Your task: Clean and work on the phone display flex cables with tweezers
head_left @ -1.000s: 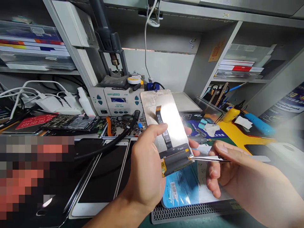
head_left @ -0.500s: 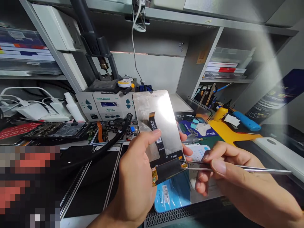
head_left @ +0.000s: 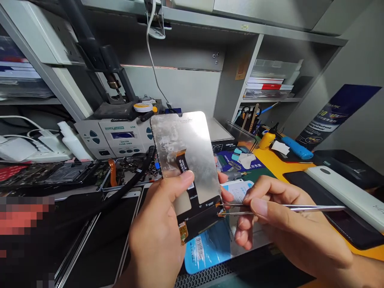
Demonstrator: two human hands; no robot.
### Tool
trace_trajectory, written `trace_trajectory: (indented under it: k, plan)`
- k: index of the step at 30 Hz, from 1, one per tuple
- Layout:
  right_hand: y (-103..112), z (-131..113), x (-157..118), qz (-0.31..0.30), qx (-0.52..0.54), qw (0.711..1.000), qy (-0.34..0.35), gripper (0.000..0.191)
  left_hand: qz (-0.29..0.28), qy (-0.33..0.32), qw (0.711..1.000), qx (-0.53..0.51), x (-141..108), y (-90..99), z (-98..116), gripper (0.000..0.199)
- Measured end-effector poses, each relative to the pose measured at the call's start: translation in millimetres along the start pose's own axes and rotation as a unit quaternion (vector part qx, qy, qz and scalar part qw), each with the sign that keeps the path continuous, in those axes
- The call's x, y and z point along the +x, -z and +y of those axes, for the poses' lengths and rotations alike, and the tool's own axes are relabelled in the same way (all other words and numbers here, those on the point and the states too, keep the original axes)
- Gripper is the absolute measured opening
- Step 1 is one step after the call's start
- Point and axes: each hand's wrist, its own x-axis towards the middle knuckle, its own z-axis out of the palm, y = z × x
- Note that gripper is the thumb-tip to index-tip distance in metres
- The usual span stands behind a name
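My left hand is closed around a phone screen, its metallic back facing me and tilted upright. The thumb presses on the black flex cable that runs down the middle of the back. A dark strip with gold-coloured contacts lies along the lower edge. My right hand pinches a pair of metal tweezers between thumb and fingers. The two tweezer tips are apart, at the small gold flex piece on the screen's lower right corner. Under the hands lies a blue packet.
Behind stands a grey rework station with a black hose crossing the left side. A tray of small parts and phones lie at left. On the right are a yellow bottle and a white device.
The view has turned slightly right, so the surroundings sit further left. The screen has tilted a little and its bright glare has faded. Both hands keep their holds, the tweezer tips still at the corner.
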Motion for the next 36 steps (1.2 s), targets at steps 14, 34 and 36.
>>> trace_trajectory:
  k: [14,34,36]
  plan:
    - [-0.2,1.5,0.3,0.001,0.010,1.000,0.005,0.013,-0.074,-0.011,0.997,0.004,-2.0,13.5,-3.2,0.030]
    - [-2.0,-2.7,2.0,-0.003,0.028,1.000,-0.010,0.015,-0.089,0.029,0.996,-0.008,-1.3,16.8,-3.1,0.034]
    - [-1.6,-2.1,1.9,-0.001,0.024,1.000,-0.013,0.015,-0.085,0.026,0.996,-0.008,0.0,17.3,-4.8,0.032]
